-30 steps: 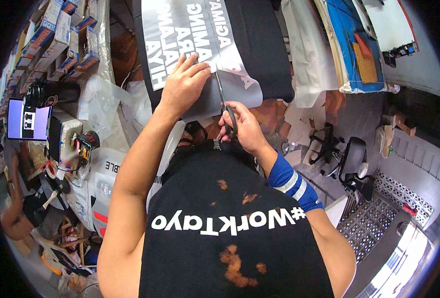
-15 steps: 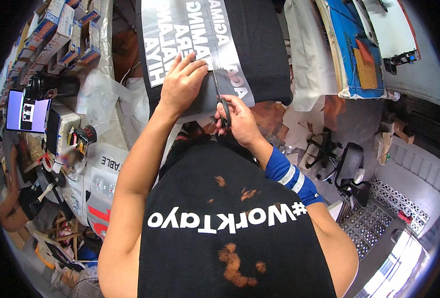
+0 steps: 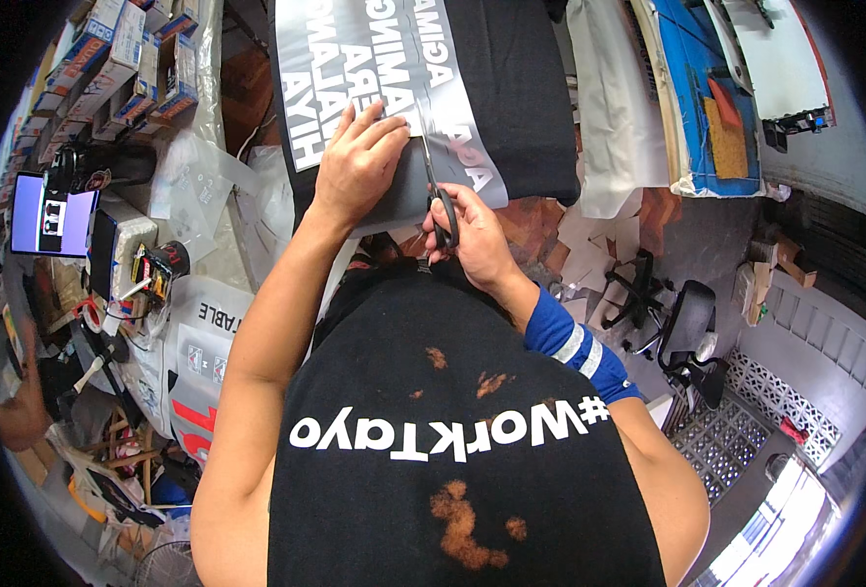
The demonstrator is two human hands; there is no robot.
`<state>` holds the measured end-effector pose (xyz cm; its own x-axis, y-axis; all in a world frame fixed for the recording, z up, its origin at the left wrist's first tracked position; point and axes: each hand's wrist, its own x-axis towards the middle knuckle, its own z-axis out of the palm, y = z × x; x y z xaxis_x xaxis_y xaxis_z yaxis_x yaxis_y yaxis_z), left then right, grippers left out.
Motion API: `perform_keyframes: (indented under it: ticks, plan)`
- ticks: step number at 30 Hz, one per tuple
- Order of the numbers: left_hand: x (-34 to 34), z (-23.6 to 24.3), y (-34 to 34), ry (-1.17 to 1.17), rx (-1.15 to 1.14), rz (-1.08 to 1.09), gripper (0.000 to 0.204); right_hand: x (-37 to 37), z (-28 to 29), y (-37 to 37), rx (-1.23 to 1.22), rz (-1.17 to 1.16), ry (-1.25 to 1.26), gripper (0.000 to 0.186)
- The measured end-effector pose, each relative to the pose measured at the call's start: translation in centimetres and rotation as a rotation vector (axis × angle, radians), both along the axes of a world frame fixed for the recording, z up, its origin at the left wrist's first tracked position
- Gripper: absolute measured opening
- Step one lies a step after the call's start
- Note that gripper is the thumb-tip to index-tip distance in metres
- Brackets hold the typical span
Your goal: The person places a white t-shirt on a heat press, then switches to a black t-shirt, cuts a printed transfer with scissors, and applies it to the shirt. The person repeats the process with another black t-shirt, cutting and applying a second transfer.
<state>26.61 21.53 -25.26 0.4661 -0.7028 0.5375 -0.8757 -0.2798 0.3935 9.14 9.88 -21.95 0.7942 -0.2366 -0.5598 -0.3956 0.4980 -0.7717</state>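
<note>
The sheet (image 3: 394, 78), see-through with rows of white lettering, lies over a black cloth (image 3: 521, 98) in front of the person; what supports the cloth is hidden. The scissors (image 3: 430, 168) meet the sheet near its close edge, their blades between two rows of lettering, a line that seems chosen to spare the letters. How far the blades stand apart is too small to tell.

The right hand (image 3: 479, 238) has its grip closed around the handles, just beyond that edge, so the blades point away from the body. The left hand (image 3: 356, 161) lies palm down, its grip unclosed and fingers a little spread, on the lettering just left of the blades. It grasps nothing; it probably weighs the sheet down against sliding and buckling. Right of the blades, the sheet's corner is unheld.

Farther out, left, boxes (image 3: 100, 73) line a plastic-covered worktop (image 3: 205, 108), with a lit screen (image 3: 37, 220) nearer. To the right are a pale sheeting (image 3: 619, 117), a blue board (image 3: 682, 108) and, lower, a chair (image 3: 692, 323).
</note>
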Motion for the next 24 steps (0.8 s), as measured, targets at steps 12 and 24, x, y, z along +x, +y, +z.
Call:
perform_keyframes:
  ticks: [12,24]
  plan:
    - [0.1,0.1,-0.1,-0.012,-0.003,0.012,0.015,-0.4,-0.6,0.1,-0.005,0.042,0.022,0.04]
    - [-0.7,1.1,0.8,0.04,-0.065,-0.032,0.017,2.3,0.7,-0.5,-0.078,0.006,0.09,0.042]
